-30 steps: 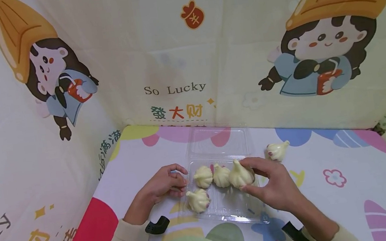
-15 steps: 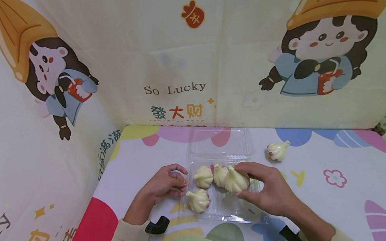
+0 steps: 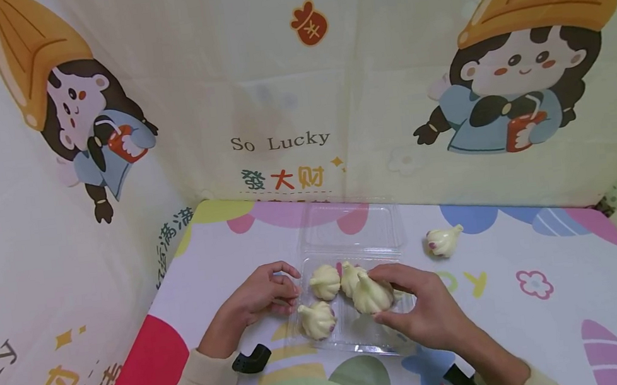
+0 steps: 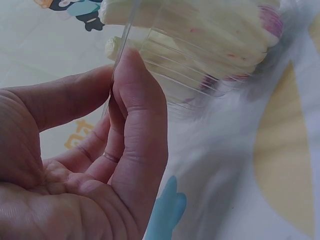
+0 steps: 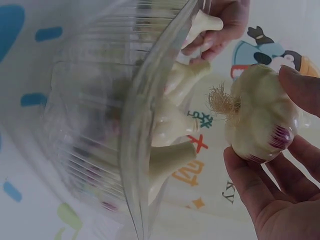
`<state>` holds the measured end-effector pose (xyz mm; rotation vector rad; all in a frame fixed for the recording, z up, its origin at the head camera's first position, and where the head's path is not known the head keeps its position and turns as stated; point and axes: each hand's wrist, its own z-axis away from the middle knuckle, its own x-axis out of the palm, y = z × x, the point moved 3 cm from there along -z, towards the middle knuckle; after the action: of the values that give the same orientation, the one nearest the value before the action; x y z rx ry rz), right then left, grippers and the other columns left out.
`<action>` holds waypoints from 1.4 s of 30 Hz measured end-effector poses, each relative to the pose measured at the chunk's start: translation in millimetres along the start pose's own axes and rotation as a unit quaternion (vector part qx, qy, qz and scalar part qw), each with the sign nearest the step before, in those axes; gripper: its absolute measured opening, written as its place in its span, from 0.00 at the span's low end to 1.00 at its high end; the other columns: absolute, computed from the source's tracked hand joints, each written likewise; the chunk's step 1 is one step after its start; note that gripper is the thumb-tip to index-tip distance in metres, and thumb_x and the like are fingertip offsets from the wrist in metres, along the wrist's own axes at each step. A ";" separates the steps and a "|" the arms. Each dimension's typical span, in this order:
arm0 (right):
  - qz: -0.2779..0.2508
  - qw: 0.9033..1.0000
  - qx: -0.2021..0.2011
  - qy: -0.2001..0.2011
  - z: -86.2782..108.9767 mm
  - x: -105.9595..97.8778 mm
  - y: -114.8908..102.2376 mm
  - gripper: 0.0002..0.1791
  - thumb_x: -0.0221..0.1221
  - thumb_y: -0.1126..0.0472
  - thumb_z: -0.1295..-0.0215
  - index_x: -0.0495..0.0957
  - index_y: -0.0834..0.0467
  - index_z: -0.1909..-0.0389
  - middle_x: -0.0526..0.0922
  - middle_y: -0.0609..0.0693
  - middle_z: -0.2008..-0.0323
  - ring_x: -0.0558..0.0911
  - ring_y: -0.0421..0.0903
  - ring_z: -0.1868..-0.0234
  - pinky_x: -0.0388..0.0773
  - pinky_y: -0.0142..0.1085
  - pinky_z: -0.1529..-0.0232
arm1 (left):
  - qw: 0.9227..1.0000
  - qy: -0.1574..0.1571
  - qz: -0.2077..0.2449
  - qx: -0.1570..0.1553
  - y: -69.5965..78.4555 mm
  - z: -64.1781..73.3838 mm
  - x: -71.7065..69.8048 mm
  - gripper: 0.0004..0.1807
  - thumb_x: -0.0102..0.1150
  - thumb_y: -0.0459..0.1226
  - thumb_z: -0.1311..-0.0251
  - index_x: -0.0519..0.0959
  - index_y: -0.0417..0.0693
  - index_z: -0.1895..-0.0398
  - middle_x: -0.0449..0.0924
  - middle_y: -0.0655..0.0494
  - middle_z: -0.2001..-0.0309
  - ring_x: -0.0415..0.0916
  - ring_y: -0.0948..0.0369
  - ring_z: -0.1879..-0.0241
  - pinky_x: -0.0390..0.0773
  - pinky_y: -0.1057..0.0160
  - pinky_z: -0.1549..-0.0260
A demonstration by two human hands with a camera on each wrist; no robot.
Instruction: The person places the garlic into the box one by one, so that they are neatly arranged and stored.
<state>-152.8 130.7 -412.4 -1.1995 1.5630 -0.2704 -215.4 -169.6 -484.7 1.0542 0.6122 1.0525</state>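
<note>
Cartoon-printed cream cloth (image 3: 370,33) backs the pattern-printed white table (image 3: 531,338). I see the glossy cream, purple-streaked garlic bulb (image 3: 373,294) held between right hand (image 3: 431,302) thumb and fingers, over an open clear plastic box (image 3: 363,346) of similar bulbs (image 3: 326,282); left hand (image 3: 265,294) pinches its rim, one loose bulb (image 3: 444,242) lies beyond.

Left grip (image 3: 265,292) pinched, right grip (image 3: 430,305) curved, thumb (image 5: 304,91) and fingers (image 5: 247,182) apart
</note>
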 end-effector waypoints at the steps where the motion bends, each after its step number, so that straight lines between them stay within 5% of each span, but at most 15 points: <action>1: -0.003 1.000 -0.003 0.000 0.0 0.5 0.0 0.34 0.82 0.66 0.56 0.84 0.55 0.44 0.88 0.50 0.45 0.84 0.37 0.43 0.87 0.35 0.49 | 1.000 0.001 0.000 0.000 0.1 -0.1 0.2 0.17 0.60 0.27 0.34 0.71 0.35 0.44 0.82 0.56 0.72 0.78 0.61 0.76 0.85 0.65 0.74; 22: -0.044 0.998 -0.054 0.000 4.1 13.4 -1.3 0.35 0.81 0.71 0.59 0.84 0.57 0.45 0.88 0.54 0.48 0.84 0.36 0.46 0.88 0.36 0.50 | 1.000 -0.001 0.003 -0.002 4.4 -0.2 3.4 0.17 0.59 0.26 0.34 0.71 0.34 0.43 0.82 0.55 0.72 0.79 0.61 0.77 0.85 0.65 0.74; 42: -0.036 0.996 -0.085 -0.006 5.4 26.7 -0.3 0.36 0.81 0.71 0.62 0.84 0.55 0.46 0.88 0.50 0.49 0.86 0.44 0.47 0.80 0.22 0.44 | 1.000 -0.006 0.005 0.004 0.3 0.4 -0.2 0.18 0.60 0.26 0.34 0.70 0.34 0.43 0.82 0.55 0.72 0.79 0.61 0.76 0.85 0.64 0.73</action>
<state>-145.3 111.6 -430.4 -1.3885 1.5589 -0.1804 -215.2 -169.9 -484.2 1.0701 0.6018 1.0533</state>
